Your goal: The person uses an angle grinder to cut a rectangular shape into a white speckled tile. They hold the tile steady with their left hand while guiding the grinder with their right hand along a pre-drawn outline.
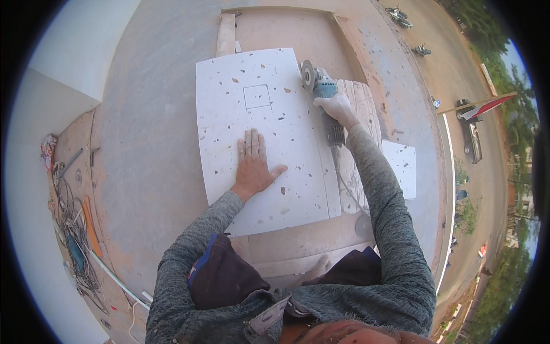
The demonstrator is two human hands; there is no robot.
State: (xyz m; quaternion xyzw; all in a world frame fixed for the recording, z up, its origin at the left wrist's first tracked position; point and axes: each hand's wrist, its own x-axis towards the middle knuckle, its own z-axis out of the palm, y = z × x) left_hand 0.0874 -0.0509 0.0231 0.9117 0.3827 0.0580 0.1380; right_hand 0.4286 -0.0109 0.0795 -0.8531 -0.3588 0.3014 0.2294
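The white slab (pixel 223 155), flecked with dark and brown chips, lies flat in front of the person, near the middle of the view. A square outline (pixel 270 96) is drawn on its far half, and a thin line runs along its right side. The left hand (pixel 252 169) rests palm down on the slab, opened flat, its fingers pointing away and its thumb held out to the right. The right hand (pixel 338 108) is wrapped around the body of a teal and black grinder (pixel 326 88), whose round disc (pixel 308 75) stands by the slab's far right edge; whether it touches, I cannot tell. A cord (pixel 348 192) trails from the grinder toward the person. Pale boards (pixel 358 106) lie beside the slab on the right, and past them a smaller speckled piece (pixel 404 169). Far to the left, tangled cables (pixel 71 215) lie near an orange strip (pixel 91 226). Off to the right, beyond the paved floor (pixel 149 126), a dark vehicle (pixel 472 140) and motorbikes (pixel 399 17) stand on bare ground
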